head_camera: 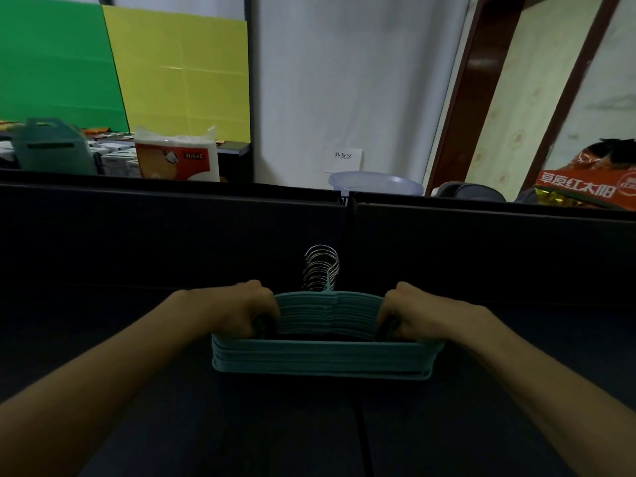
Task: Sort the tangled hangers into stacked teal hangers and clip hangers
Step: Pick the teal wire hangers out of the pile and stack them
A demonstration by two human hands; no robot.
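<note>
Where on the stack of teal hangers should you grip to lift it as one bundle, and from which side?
Grip the stack of teal hangers at both sloping shoulders, from above and outside, as the left hand and right hand do. The arms lie nested there, so fingers can clamp all layers, clear of the metal hooks.

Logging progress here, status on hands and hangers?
Left hand and right hand grip the stack of teal plastic hangers at both shoulders. Metal hooks aligned. Nothing in the way.

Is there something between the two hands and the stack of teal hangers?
No. The left hand and the right hand already grip the two ends of the teal hanger stack; nothing visible lies between them.
</note>
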